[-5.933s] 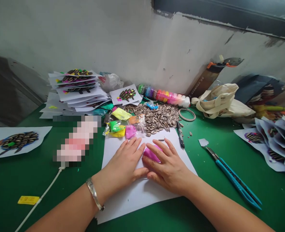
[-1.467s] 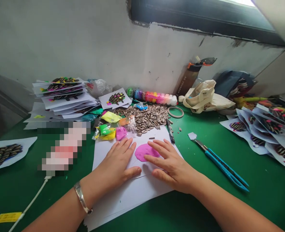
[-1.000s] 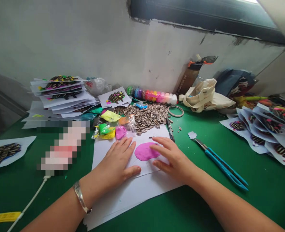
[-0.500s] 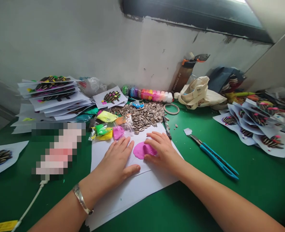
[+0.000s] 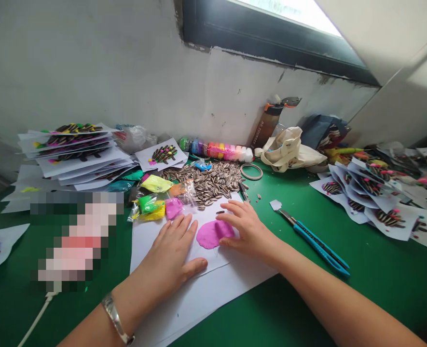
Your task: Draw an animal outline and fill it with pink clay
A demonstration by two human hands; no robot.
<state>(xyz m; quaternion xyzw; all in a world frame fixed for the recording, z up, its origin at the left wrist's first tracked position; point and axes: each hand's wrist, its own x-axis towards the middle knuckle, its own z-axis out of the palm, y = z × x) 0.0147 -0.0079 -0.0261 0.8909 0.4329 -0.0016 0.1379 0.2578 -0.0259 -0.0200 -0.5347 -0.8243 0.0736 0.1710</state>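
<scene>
A flattened oval of pink clay [image 5: 213,235] lies on white paper [image 5: 206,294]. My left hand [image 5: 173,250] rests flat on the paper to the left of the clay, fingers stretched out and holding nothing. Over the clay's right edge is my right hand [image 5: 244,226], its fingers curved and thumb apart from them. One dark sunflower seed [image 5: 220,212] shows by its fingertips, just above the clay; whether they touch it I cannot tell. Behind the paper is a heap of striped sunflower seeds [image 5: 218,180]. Bagged clay, including a pink packet [image 5: 173,208], sits at the paper's upper left.
To the right lie a blue utility knife [image 5: 320,246] and a pen [image 5: 244,192]. A tape roll [image 5: 251,171], cloth bag [image 5: 289,149] and bottle [image 5: 267,123] stand along the wall. Stacks of seed pictures [image 5: 79,159] flank both sides; a white cable [image 5: 35,320] runs front left.
The view has tilted up and shifted slightly right. My right fingers have drawn back a little from the clay, uncovering more of it, and a seed now shows by them. My left hand stays flat.
</scene>
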